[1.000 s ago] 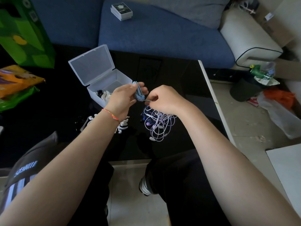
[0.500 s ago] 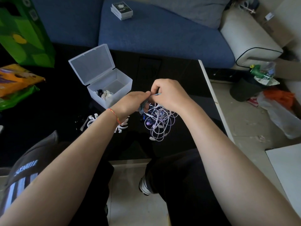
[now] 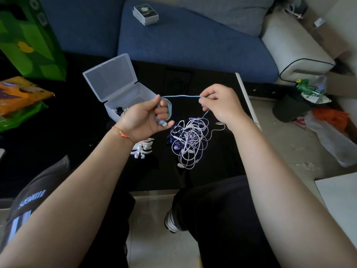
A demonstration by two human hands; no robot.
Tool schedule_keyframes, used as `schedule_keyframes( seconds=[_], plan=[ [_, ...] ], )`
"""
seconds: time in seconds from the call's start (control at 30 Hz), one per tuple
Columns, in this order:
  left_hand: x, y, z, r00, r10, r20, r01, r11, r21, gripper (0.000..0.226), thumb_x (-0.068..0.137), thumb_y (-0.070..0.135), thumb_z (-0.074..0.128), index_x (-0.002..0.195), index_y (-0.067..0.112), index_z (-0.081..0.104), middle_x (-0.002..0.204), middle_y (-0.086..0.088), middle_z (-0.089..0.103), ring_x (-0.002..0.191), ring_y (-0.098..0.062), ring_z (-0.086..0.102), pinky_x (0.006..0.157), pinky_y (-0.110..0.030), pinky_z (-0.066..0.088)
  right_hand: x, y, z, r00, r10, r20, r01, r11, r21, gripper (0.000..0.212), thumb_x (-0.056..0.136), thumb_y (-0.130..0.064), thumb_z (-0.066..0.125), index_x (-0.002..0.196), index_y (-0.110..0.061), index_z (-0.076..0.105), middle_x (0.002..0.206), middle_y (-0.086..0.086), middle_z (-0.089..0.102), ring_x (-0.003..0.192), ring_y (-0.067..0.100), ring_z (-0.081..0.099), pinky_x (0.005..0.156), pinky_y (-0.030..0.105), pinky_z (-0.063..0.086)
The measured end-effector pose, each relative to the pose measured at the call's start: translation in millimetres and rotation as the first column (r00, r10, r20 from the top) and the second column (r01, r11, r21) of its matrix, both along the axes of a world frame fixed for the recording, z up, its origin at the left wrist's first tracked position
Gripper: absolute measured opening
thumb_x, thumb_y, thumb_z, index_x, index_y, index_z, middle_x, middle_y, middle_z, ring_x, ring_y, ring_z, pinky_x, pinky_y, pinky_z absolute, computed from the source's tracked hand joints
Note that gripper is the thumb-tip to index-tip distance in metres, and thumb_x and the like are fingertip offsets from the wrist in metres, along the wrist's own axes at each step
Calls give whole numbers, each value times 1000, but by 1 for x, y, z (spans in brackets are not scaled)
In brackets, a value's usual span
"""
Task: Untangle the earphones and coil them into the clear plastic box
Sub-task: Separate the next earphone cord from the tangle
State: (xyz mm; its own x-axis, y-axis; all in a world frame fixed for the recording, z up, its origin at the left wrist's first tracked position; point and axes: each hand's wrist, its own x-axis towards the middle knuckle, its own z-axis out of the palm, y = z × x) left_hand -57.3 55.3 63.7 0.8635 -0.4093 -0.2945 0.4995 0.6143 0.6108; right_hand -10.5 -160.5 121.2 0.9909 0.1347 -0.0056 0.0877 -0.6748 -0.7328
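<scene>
Above the black glass table (image 3: 212, 171), left hand (image 3: 146, 118) grips coiled pale-blue earphone cord (image 3: 169, 107); right hand (image 3: 220, 103) pinches its strand over the tangled white-and-purple earphone heap (image 3: 190, 140), beside the open clear plastic box (image 3: 123, 93).

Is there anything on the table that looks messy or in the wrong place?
Yes. A tangled pile of white and purple earphones lies loose on the black table, outside the open clear plastic box. The blue cable stretched between both hands runs down toward that knot.

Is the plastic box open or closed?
Open. The box has its lid tipped back, and some earphones already lie inside.
</scene>
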Motion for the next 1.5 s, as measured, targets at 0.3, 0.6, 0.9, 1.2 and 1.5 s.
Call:
schedule_keyframes(
  seconds=[0.3,0.6,0.9,1.2,1.5],
  plan=[
    [-8,-14,2,936,-322,145,218,850,480,36,107,33,33,89,12,55,66,3,41,56,-8,43,81,-40,57,0,8,6,931,-216,294,140,956,259,8,82,-13,74,78,-19,74,73,-11,70,67,-1,62,67,14,49],
    [-5,-12,-4,954,-230,195,46,751,659,37,108,30,34,92,10,61,65,2,44,57,-9,46,76,-34,58,5,2,3,882,-54,469,153,973,-175,12,89,-19,69,95,-24,78,94,0,67,96,22,60,90,41,40],
    [-5,-3,5,997,75,-33,-81,969,-235,26,101,26,38,92,13,59,73,5,45,68,-10,51,90,-42,54,-3,-3,-4,986,74,-152,-105,972,-212,14,95,-18,65,97,-24,77,72,-18,57,67,1,51,62,19,39],
    [-5,-6,1,972,227,60,-217,966,-142,22,102,25,44,111,24,64,102,10,69,112,-9,65,109,-61,34,-23,23,-2,846,326,-422,-439,874,-206,22,98,-28,58,84,-41,70,84,7,70,75,16,62,63,28,47],
    [-4,-13,-3,954,265,143,-293,927,236,22,104,24,42,111,24,63,107,8,73,112,-9,66,107,-47,36,-31,35,2,842,393,-369,-488,847,-210,15,97,-30,60,91,-26,73,78,6,68,69,14,61,60,26,45]
  ],
)
